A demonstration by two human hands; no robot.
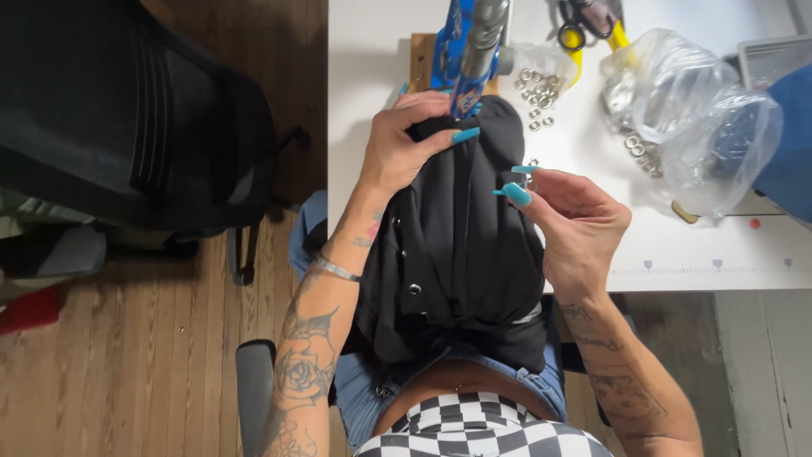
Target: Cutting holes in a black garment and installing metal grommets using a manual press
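Observation:
A black garment with small metal eyelets lies over the table edge and my lap. My left hand presses and grips its top end right under the blue press tool, which stands on a wooden block. My right hand hovers beside the garment's right side, its thumb and forefinger pinched on a small silver eyelet. Loose silver eyelets lie on the white table by an open plastic bag.
Clear plastic bags of metal rings sit at the right, yellow-handled scissors at the top. A black office chair stands on the wooden floor at the left. Blue fabric lies at the far right.

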